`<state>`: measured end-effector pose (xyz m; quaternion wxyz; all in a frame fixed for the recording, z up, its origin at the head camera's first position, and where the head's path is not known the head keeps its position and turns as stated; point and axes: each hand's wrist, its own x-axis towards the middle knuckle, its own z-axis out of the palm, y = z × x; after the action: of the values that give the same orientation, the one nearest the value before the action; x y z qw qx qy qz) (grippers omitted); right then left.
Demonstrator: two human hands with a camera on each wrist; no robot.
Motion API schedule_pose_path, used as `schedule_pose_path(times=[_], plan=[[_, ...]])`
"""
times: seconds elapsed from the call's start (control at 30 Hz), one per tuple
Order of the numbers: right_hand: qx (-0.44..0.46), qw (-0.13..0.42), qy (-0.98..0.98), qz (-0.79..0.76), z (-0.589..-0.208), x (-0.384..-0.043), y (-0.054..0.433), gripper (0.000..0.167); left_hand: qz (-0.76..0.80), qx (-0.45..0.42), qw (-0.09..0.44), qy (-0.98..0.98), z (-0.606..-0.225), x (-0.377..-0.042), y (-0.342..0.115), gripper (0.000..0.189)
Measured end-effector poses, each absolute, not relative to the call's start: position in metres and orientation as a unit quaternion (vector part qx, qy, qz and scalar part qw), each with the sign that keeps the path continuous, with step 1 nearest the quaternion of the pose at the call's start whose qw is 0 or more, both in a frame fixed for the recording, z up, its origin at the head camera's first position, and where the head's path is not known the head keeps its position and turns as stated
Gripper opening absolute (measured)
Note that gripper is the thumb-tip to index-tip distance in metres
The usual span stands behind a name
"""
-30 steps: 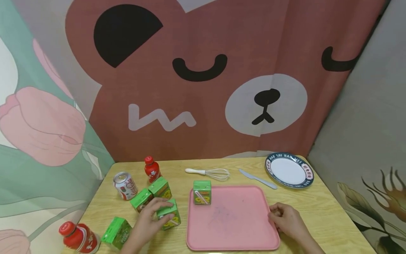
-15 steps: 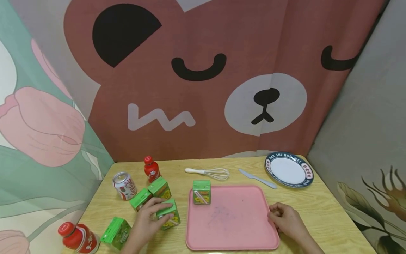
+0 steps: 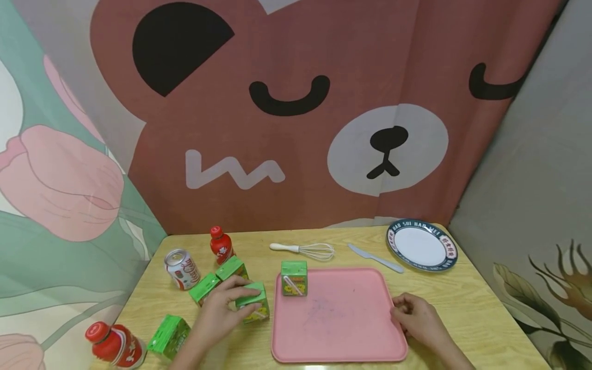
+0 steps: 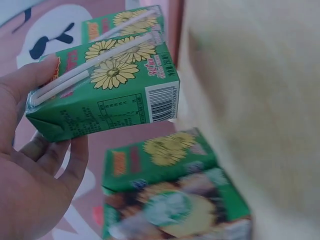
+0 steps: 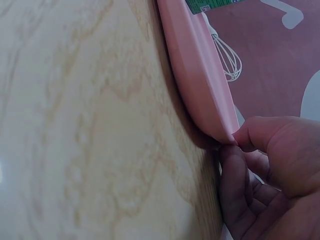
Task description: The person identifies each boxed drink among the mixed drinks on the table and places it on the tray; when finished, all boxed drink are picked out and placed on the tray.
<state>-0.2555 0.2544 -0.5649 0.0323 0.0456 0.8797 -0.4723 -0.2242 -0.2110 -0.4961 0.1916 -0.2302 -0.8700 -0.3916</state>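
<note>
My left hand [image 3: 219,311] grips a green drink carton [image 3: 263,302] with a straw on its side, thumb on the near face and fingers behind it. In the left wrist view this carton [image 4: 117,97] hangs beside the table surface, apart from it. At the left edge of the pink tray [image 3: 347,329] it stays just outside the rim. A matching carton [image 3: 294,280] stands in the tray's far left corner. My right hand [image 3: 420,317] pinches the tray's right rim between thumb and fingers; the right wrist view shows the rim [image 5: 220,107] at the fingertips.
Behind the left hand stand two more green cartons [image 3: 233,268], a red bottle [image 3: 223,247] and a cola can [image 3: 182,270]. Nearer are another carton [image 3: 168,335] and red bottle [image 3: 119,347]. A whisk [image 3: 307,251], knife [image 3: 375,258] and plate [image 3: 421,246] lie beyond the tray.
My left hand has lifted the carton and moved it slightly right and away from me, toward the tray. The right hand stays at the tray's rim.
</note>
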Motion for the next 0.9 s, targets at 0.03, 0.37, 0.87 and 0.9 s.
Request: schedule_pose_path(times=[0.03, 0.37, 0.87, 0.9], plan=[[0.046, 0.033, 0.880, -0.472, -0.565, -0.256, 0.254, 0.020, -0.389, -0.239, 0.187, -0.870, -0.493, -0.225, -0.209, 0.028], [0.037, 0.026, 0.889, -0.455, -0.564, -0.256, 0.255, 0.019, -0.377, -0.344, 0.142, -0.848, -0.465, -0.237, -0.165, 0.021], [0.012, 0.005, 0.904, -0.427, -0.564, -0.256, 0.258, 0.021, -0.304, -0.400, 0.094, -0.859, -0.430, -0.283, -0.090, 0.026], [0.011, 0.006, 0.903, -0.430, -0.565, -0.256, 0.258, 0.022, -0.301, -0.399, 0.088, -0.862, -0.430, -0.287, -0.087, 0.025]])
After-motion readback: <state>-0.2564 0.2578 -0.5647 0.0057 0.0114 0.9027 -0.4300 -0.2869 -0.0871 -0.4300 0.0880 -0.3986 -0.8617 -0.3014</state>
